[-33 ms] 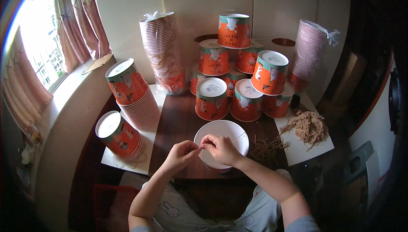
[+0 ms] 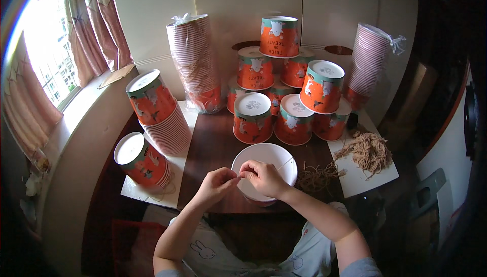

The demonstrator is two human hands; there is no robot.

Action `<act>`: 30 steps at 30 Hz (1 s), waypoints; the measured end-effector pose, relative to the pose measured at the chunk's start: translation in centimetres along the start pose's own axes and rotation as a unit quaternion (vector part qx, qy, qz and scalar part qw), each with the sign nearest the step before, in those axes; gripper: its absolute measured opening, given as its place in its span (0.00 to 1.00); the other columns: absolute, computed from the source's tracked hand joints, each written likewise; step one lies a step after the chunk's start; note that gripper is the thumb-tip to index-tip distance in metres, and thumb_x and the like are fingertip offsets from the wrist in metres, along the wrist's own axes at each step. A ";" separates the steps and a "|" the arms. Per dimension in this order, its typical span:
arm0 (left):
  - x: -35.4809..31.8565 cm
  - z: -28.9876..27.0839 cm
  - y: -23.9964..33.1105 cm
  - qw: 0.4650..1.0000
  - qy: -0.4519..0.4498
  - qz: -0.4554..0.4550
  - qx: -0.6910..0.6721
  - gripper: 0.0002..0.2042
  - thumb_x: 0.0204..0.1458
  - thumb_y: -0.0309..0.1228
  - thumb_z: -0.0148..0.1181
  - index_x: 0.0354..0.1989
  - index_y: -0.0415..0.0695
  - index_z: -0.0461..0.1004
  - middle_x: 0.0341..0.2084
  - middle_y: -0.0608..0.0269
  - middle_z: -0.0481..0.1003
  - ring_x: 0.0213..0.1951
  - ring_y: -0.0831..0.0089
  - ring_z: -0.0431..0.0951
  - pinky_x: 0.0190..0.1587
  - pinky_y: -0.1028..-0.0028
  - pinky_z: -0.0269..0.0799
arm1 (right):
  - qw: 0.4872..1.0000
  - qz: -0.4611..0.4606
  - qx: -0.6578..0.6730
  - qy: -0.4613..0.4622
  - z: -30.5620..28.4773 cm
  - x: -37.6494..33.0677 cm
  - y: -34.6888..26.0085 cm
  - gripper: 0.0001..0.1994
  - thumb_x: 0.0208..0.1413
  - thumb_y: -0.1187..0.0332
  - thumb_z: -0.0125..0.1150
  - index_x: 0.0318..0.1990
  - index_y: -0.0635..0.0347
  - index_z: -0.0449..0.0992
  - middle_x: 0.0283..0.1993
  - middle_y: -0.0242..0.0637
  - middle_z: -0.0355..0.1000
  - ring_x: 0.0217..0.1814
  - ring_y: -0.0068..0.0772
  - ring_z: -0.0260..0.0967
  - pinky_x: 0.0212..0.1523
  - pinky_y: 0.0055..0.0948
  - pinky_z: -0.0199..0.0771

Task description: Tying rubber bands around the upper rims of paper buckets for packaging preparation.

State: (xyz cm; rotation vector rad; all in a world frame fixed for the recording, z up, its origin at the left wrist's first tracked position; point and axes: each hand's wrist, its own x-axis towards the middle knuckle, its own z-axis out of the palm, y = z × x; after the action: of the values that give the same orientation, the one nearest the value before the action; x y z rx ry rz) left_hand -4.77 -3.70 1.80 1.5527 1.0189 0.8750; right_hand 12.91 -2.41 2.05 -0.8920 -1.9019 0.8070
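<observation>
A paper bucket (image 2: pixel 271 150), white inside, stands with its mouth up at the table's near edge. Over its left rim my left hand (image 2: pixel 219 180) and my right hand (image 2: pixel 261 176) meet, each closed in a pinch. What sits between the fingertips is too small to make out. A thin pale string (image 2: pixel 286 162) crosses the bucket's inside at the right of my right hand; whether it reaches my fingers is hidden. Right of the bucket lies a loose tangle of brown twine (image 2: pixel 319 176), with a thicker bundle of twine (image 2: pixel 369 154) beyond it on a white board.
Upside-down orange and green buckets (image 2: pixel 253 119) are piled at the table's back. Bagged bucket stacks rise at back left (image 2: pixel 193 59) and back right (image 2: pixel 370 59). To the left stand a tall stack (image 2: pixel 167 125) and a shorter, tilted stack (image 2: pixel 144 163) on a white board (image 2: pixel 175 175).
</observation>
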 end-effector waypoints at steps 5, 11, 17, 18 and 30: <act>0.3 0.7 -0.4 0.997 0.058 0.031 -0.044 0.05 0.49 0.26 0.54 0.30 0.36 0.69 0.20 0.71 0.69 0.25 0.87 0.65 0.27 0.86 0.61 | 1.000 0.023 -0.012 0.003 -0.1 -0.1 0.2 0.04 0.50 0.72 0.53 0.30 0.64 0.69 0.26 0.39 0.71 0.29 0.29 0.70 0.30 0.26 0.69; 0.4 0.7 -0.8 0.995 0.075 0.052 -0.033 0.06 0.48 0.26 0.54 0.31 0.36 0.72 0.18 0.74 0.66 0.23 0.89 0.62 0.26 0.88 0.58 | 0.999 0.032 -0.014 -0.003 0.0 0.0 0.2 0.04 0.50 0.72 0.52 0.30 0.64 0.69 0.25 0.38 0.71 0.28 0.29 0.70 0.30 0.26 0.69; 0.4 1.0 -0.5 0.996 0.073 0.022 -0.037 0.08 0.48 0.27 0.55 0.33 0.34 0.73 0.23 0.69 0.73 0.28 0.86 0.68 0.32 0.86 0.64 | 1.000 0.023 -0.020 0.005 0.0 0.0 0.2 0.03 0.50 0.73 0.52 0.29 0.64 0.68 0.23 0.39 0.70 0.27 0.31 0.70 0.29 0.27 0.68; 0.4 0.9 -0.7 0.996 0.074 0.022 -0.036 0.08 0.48 0.27 0.55 0.33 0.34 0.73 0.23 0.69 0.73 0.28 0.86 0.68 0.32 0.86 0.64 | 0.999 0.022 -0.025 0.007 0.0 0.0 0.0 0.03 0.50 0.74 0.51 0.29 0.64 0.68 0.23 0.39 0.70 0.27 0.32 0.70 0.29 0.27 0.68; 0.5 0.8 -1.5 0.999 0.035 0.014 -0.013 0.08 0.50 0.31 0.54 0.31 0.40 0.75 0.15 0.75 0.68 0.18 0.88 0.62 0.19 0.86 0.58 | 0.997 -0.018 -0.053 0.043 0.4 -0.2 0.6 0.01 0.48 0.76 0.51 0.28 0.63 0.67 0.25 0.42 0.70 0.27 0.39 0.69 0.28 0.31 0.68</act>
State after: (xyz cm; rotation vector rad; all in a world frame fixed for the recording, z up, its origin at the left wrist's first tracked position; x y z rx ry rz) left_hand -4.14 -3.39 0.23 1.5262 1.0329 0.9647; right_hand 12.79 -2.34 1.29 -0.9397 -1.8946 0.6405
